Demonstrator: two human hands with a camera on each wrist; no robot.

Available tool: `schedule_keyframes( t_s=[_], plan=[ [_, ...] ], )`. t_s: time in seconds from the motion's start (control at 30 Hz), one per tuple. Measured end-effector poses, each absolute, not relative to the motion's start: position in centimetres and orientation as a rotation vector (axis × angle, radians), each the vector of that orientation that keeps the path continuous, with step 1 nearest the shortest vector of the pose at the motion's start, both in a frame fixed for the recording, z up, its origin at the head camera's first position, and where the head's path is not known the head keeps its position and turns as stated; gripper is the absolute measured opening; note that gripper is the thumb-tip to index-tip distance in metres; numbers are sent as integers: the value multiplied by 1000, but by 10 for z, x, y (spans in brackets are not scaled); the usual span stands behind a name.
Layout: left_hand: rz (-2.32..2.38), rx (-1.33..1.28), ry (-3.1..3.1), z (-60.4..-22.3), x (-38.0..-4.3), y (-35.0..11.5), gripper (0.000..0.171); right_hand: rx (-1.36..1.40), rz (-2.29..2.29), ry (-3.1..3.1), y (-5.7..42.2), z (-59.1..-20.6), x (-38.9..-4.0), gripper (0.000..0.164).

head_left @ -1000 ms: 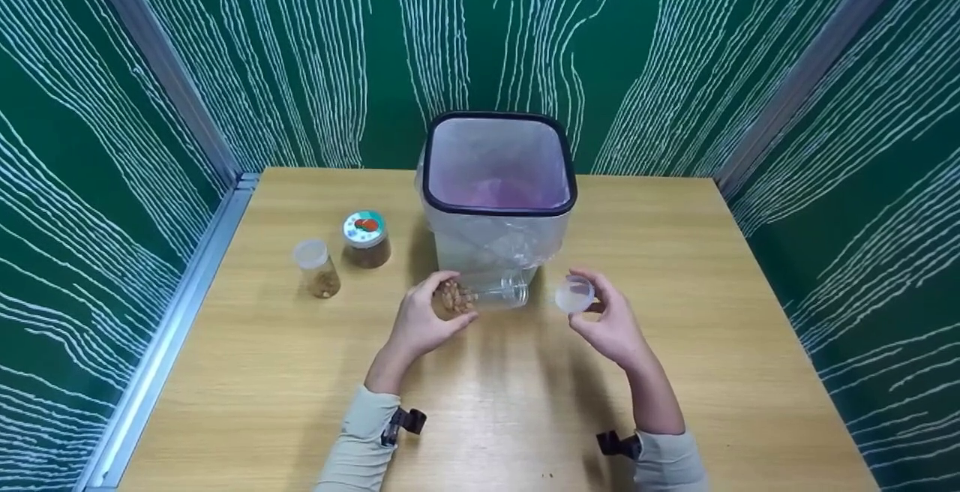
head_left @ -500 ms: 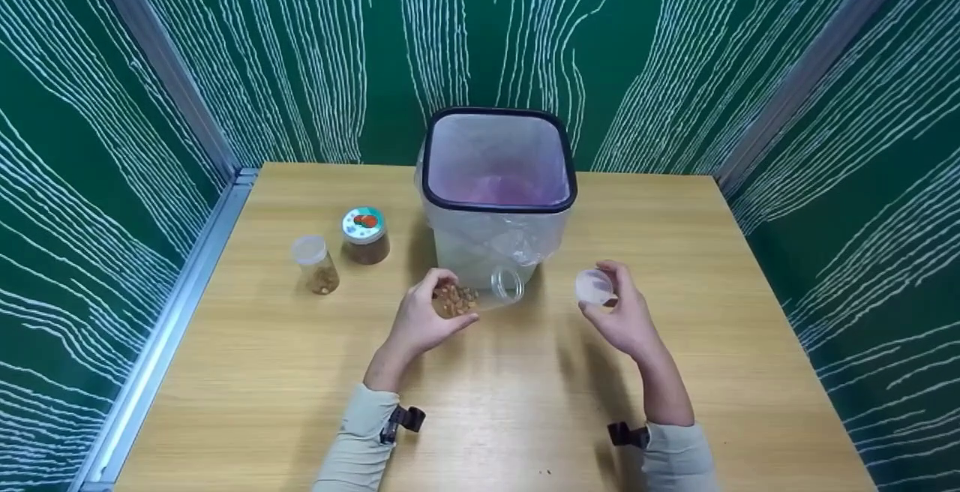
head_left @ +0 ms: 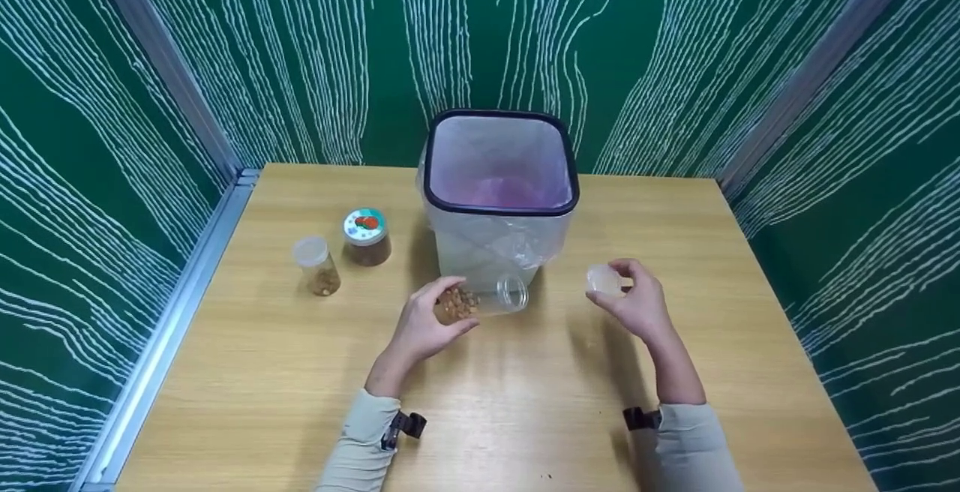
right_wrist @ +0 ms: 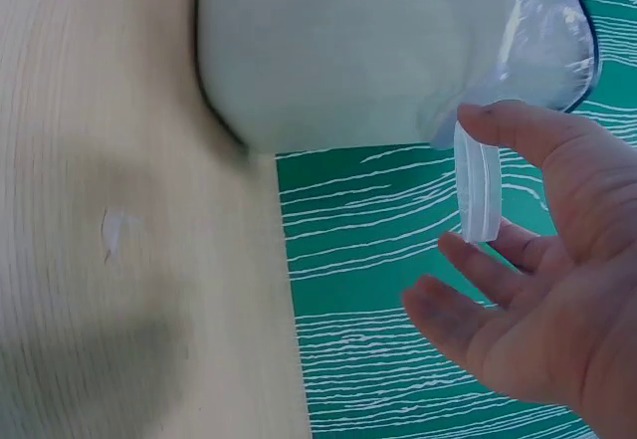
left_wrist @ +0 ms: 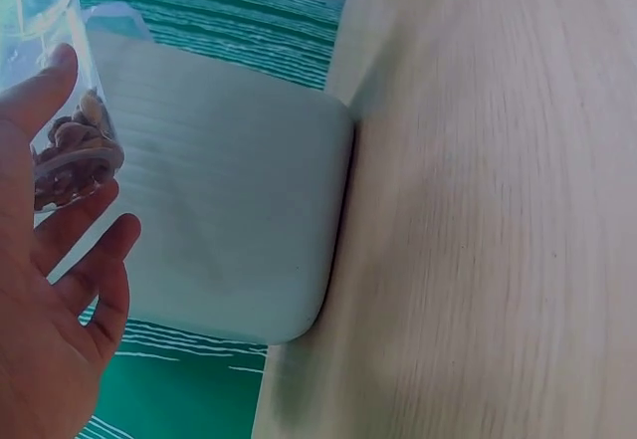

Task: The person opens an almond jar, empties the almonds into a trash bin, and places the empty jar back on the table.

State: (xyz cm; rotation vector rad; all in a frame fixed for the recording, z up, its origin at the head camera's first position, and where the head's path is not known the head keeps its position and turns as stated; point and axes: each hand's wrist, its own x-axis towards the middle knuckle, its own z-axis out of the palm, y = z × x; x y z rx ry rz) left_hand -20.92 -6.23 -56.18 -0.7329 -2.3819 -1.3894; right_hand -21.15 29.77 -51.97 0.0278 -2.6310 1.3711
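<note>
My left hand (head_left: 420,328) grips a clear plastic jar (head_left: 491,298) near its base, tipped on its side with its uncapped mouth to the right. Brown nuts or dried bits (left_wrist: 78,150) lie gathered at the jar's bottom end, by my fingers. My right hand (head_left: 642,303) pinches a translucent lid (head_left: 604,280) between thumb and fingertips, well to the right of the jar. The right wrist view shows that lid (right_wrist: 478,182) edge-on. Directly behind the jar stands a bin (head_left: 487,246) with a black rim and a clear liner bag.
Left of the bin, a jar with a green and white picture lid (head_left: 365,226) stands beside a slim capped jar (head_left: 319,267) with some bits inside. All rest on a wooden table (head_left: 480,432), walled by green panels (head_left: 525,42). Tiny specks lie near the front edge.
My right hand has moved right with the lid, away from the jar's mouth. My left hand and the tipped jar have stayed nearly in place, with the contents shifting slightly.
</note>
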Motion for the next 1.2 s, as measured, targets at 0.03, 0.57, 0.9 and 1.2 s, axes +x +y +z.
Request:
schedule_keyframes(
  t_s=[0.03, 0.57, 0.9, 1.2],
  plan=[
    [-1396, -738, -2383, -562, -209, -62, 64, 10, 1358, -2634, 299, -520, -214, 59],
    [-1443, -721, -2398, -563, -204, -62, 64, -70, 1209, -2756, 320, -526, -249, 59],
    [-1482, -721, -2387, -562, -203, -61, 63, -185, 1180, -2910, 337, -534, -280, 65],
    [-1477, -704, -2437, -559, -206, -63, 64, -289, 1225, -3013, 345, -533, -300, 68]
  ],
)
